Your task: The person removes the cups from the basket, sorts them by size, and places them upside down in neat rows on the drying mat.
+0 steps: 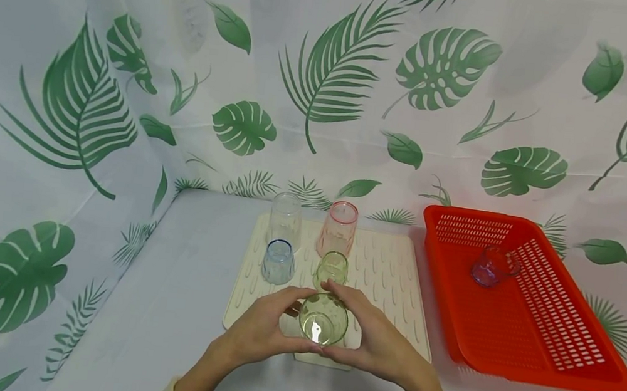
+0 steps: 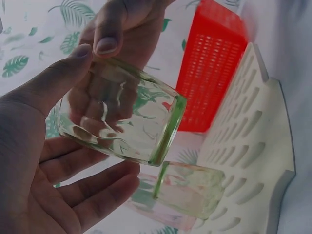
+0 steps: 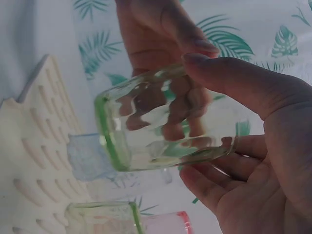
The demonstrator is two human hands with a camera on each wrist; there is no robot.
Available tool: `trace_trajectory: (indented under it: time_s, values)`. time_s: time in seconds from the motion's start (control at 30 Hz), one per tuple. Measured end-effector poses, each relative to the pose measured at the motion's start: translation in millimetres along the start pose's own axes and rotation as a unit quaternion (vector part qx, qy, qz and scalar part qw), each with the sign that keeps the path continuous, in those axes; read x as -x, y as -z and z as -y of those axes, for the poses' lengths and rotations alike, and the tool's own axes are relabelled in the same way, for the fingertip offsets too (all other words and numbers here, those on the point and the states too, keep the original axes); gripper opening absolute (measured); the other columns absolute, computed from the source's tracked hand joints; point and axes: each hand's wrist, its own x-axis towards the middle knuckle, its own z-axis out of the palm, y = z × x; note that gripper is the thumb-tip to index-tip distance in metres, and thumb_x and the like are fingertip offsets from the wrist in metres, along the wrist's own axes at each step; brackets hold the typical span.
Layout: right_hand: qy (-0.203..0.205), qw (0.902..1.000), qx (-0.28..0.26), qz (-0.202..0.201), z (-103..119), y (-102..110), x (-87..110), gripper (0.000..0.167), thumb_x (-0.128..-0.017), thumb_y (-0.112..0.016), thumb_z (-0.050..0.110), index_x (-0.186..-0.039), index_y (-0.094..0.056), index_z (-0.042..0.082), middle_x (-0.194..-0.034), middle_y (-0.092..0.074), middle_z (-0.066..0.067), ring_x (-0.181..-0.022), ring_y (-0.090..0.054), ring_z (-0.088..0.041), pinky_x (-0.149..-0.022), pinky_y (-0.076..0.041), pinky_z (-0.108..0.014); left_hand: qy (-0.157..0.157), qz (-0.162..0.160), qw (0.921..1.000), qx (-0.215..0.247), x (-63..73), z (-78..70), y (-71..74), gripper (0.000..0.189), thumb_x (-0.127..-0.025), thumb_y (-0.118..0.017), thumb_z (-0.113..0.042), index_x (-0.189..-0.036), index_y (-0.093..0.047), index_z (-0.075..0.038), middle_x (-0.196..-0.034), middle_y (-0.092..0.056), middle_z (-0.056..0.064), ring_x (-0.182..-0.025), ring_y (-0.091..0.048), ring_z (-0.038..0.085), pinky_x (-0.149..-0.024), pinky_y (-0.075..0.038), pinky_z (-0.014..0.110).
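Between both hands is a clear, green-tinted drinking glass (image 1: pixel 324 319), held above the front of a cream mat (image 1: pixel 385 278). My left hand (image 1: pixel 258 325) grips its left side, thumb at the near edge and fingers at the far edge. From the right, my right hand (image 1: pixel 381 337) holds it the same way. In the left wrist view the glass (image 2: pixel 122 117) has its thick green edge towards the mat. Just beyond it, a second green glass (image 1: pixel 332 266) stands on the mat, beside a blue-edged glass (image 1: pixel 278 264).
Behind these stand a tall clear glass (image 1: pixel 285 218) and a pink glass (image 1: pixel 338 229). On the right, a red plastic basket (image 1: pixel 513 359) contains a purple-tinted glass mug (image 1: pixel 490 269). Leaf-printed cloth (image 1: pixel 326 64) hangs at the back and left.
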Motion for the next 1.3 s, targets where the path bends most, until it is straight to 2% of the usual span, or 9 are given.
trace_trajectory:
  time_s: [0.17, 0.4, 0.57, 0.67, 0.9, 1.13, 1.3]
  values:
    - [-0.017, 0.9990, -0.040, 0.012, -7, -5, -1.9, 0.101, -0.073, -0.091, 0.031, -0.156, -0.035, 0.017, -0.148, -0.054, 0.001, -0.133, -0.057, -0.022, -0.104, -0.055, -0.043, -0.010, -0.022, 0.9996, 0.012, 0.9, 1.6, 2.0, 0.076, -0.078, -0.085, -0.044, -0.141, -0.054, -0.015, -0.131, -0.065, -0.001, -0.099, -0.070, 0.015, -0.087, -0.061, 0.029]
    - [-0.045, 0.9925, -0.108, 0.035, -18, -17, -7.9, 0.093, -0.074, -0.090, 0.024, -0.153, -0.040, 0.019, -0.142, -0.060, 0.005, -0.129, -0.060, -0.021, -0.106, -0.051, -0.052, -0.024, -0.038, 0.9986, 0.028, 0.5, 2.9, 3.2, 0.074, -0.077, -0.087, -0.041, -0.139, -0.055, -0.018, -0.126, -0.066, -0.002, -0.098, -0.070, 0.017, -0.085, -0.061, 0.029]
    - [-0.046, 0.9891, -0.131, 0.049, -26, -26, -11.0, 0.086, -0.075, -0.090, 0.025, -0.148, -0.045, 0.028, -0.134, -0.065, 0.008, -0.121, -0.064, -0.016, -0.104, -0.054, -0.041, -0.033, -0.046, 0.9983, 0.018, 0.6, 2.8, 2.8, 0.074, -0.076, -0.088, -0.040, -0.138, -0.054, -0.018, -0.127, -0.066, 0.000, -0.098, -0.069, 0.016, -0.085, -0.061, 0.026]
    - [-0.050, 0.9868, -0.143, 0.057, -29, -29, -11.8, 0.082, -0.075, -0.089, 0.028, -0.147, -0.048, 0.027, -0.132, -0.066, 0.010, -0.118, -0.065, -0.014, -0.103, -0.054, -0.035, -0.039, -0.047, 0.9980, 0.011, 0.6, 3.2, 2.8, 0.074, -0.076, -0.088, -0.038, -0.138, -0.054, -0.017, -0.128, -0.066, 0.001, -0.098, -0.069, 0.015, -0.085, -0.061, 0.026]
    - [-0.043, 0.9874, -0.144, 0.049, -33, -28, -11.9, 0.074, -0.078, -0.087, 0.026, -0.143, -0.053, 0.019, -0.132, -0.066, 0.010, -0.119, -0.065, -0.016, -0.103, -0.055, -0.036, -0.048, -0.054, 0.9973, 0.011, 0.8, 3.6, 4.5, 0.073, -0.077, -0.088, -0.037, -0.138, -0.055, -0.014, -0.126, -0.067, 0.004, -0.098, -0.069, 0.015, -0.084, -0.062, 0.029]
    - [-0.012, 0.9887, -0.147, 0.025, -41, -18, -7.9, 0.063, -0.082, -0.085, 0.022, -0.137, -0.056, 0.009, -0.128, -0.068, -0.005, -0.111, -0.066, -0.020, -0.099, -0.057, -0.036, -0.025, -0.059, 0.9979, 0.002, 2.4, 1.9, 9.4, 0.073, -0.078, -0.086, -0.040, -0.139, -0.054, -0.016, -0.126, -0.068, 0.002, -0.098, -0.070, 0.020, -0.085, -0.062, 0.036]
    - [-0.033, 0.9863, -0.161, 0.013, -42, -9, -6.1, 0.067, -0.080, -0.085, 0.021, -0.139, -0.055, 0.011, -0.134, -0.065, -0.008, -0.114, -0.064, -0.012, -0.103, -0.055, -0.035, -0.002, -0.050, 0.9988, 0.005, 2.4, 2.1, 12.2, 0.072, -0.080, -0.085, -0.040, -0.140, -0.053, -0.016, -0.129, -0.067, 0.003, -0.101, -0.072, 0.020, -0.087, -0.061, 0.040]
